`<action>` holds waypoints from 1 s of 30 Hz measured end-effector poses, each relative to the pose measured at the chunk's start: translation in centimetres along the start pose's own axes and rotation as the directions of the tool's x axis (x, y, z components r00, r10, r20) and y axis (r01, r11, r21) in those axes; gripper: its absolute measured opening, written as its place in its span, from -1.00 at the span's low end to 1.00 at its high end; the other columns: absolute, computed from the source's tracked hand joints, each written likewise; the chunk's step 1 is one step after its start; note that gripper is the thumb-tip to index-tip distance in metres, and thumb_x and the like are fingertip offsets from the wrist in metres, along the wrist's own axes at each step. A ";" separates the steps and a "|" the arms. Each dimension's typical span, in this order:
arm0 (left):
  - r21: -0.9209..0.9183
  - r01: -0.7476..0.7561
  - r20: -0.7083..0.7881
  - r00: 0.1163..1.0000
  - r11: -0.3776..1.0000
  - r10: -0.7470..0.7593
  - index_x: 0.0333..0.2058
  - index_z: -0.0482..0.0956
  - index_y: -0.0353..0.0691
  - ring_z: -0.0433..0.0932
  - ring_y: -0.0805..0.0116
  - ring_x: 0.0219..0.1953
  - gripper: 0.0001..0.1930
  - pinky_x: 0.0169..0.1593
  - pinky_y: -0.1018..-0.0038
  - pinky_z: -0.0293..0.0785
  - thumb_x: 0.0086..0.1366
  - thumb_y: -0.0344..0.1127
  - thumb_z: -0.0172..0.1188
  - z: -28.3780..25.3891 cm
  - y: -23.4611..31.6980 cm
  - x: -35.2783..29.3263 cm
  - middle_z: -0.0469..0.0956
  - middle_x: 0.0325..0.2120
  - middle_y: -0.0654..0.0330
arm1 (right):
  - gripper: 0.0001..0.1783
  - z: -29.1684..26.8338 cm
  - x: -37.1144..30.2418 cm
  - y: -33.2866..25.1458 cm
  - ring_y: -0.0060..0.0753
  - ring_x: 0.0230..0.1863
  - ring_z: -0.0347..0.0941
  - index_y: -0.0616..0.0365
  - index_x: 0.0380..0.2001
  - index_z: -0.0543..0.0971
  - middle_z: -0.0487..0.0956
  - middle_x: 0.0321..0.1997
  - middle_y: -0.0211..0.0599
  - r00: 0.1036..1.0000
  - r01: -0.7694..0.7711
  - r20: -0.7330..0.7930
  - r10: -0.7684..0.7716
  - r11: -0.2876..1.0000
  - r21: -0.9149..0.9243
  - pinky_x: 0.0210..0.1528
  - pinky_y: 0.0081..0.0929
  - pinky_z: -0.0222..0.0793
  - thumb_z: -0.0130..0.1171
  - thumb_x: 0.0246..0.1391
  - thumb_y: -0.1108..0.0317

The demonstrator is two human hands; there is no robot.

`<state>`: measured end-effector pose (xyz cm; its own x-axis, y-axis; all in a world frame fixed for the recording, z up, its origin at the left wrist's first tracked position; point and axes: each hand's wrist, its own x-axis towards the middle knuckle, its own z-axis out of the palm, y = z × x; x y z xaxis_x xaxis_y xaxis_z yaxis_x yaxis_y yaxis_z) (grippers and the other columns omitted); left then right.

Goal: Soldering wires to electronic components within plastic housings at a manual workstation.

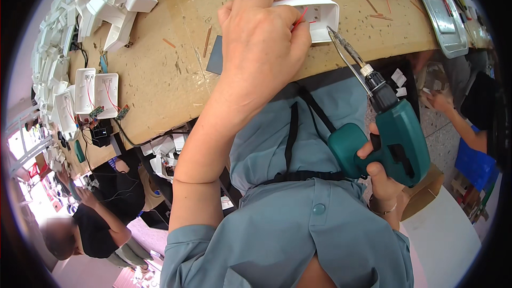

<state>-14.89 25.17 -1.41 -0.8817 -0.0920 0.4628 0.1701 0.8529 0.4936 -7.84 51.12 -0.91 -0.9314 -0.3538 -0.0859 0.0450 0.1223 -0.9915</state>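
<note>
My left hand is closed around the left end of a white open plastic housing at the far middle of the bench. A red wire sticks up beside my fingertips inside the housing, and small metal contacts show on its floor. In my right hand is a green soldering gun with a finger by its black trigger. Its slim metal tip and feed tube reach the near right edge of the housing; whether they touch it I cannot tell.
White plastic housings are piled at the left. Several more, with red wires and green boards, lie nearer. A dark flat piece rests beside my left wrist. A metal tray stands at right. Other people work at both sides.
</note>
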 end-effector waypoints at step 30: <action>0.097 0.014 -0.274 0.962 0.995 0.013 -0.58 0.57 -0.19 0.34 0.16 -0.05 -0.96 -0.03 0.13 0.03 -0.09 -0.40 0.21 1.3 1.7 -2.5 0.42 -0.17 0.14 | -0.32 -0.1 0.4 0.8 -0.50 -0.41 0.44 0.36 -0.02 0.32 0.46 -0.07 -0.07 0.989 0.147 0.039 -0.145 0.988 -0.051 -0.33 -0.63 0.34 0.27 -0.11 0.12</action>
<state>-12.98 27.47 -2.69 -0.7254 -0.2183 0.6528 0.1138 0.8973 0.4265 -8.18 51.21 -1.75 -0.9132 -0.4037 0.0549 -0.1108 0.1165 -0.9870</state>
